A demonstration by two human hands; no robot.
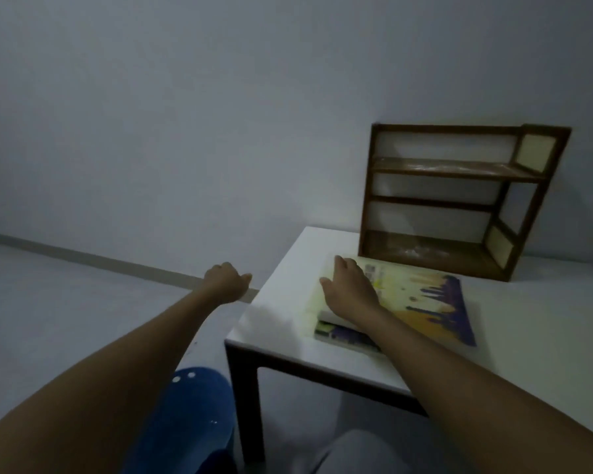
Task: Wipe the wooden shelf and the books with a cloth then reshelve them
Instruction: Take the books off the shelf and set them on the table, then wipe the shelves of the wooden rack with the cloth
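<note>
Right now the right hand (pixel 351 289) lies palm down on the top book (pixel 421 299) near the middle of the frame, its fingers spread and fairly straight over the book's left end, the fingertips reaching toward its far edge. Nothing is gripped; the hand simply rests flat on the cover. The left hand (pixel 227 281) hangs in the air to the left of it, just off the table's left edge, with its fingers loosely curled and holding nothing. Both bare forearms run in from the lower corners of the frame. The top book has a pale yellow cover with purple and orange shapes, and it lies flat on a second book (pixel 346 335), of which only a dark green and purple strip shows at the near edge. The stack sits on the white table (pixel 288 340), right of centre. Just behind the stack, in the upper right, the wooden shelf (pixel 459 200) stands upright on the table against the wall (pixel 185 114), its two boards bare. No cloth can be made out in the dim picture. At the lower left, beside the dark table leg, is a blue stool (pixel 199 415) with small white dots.
</note>
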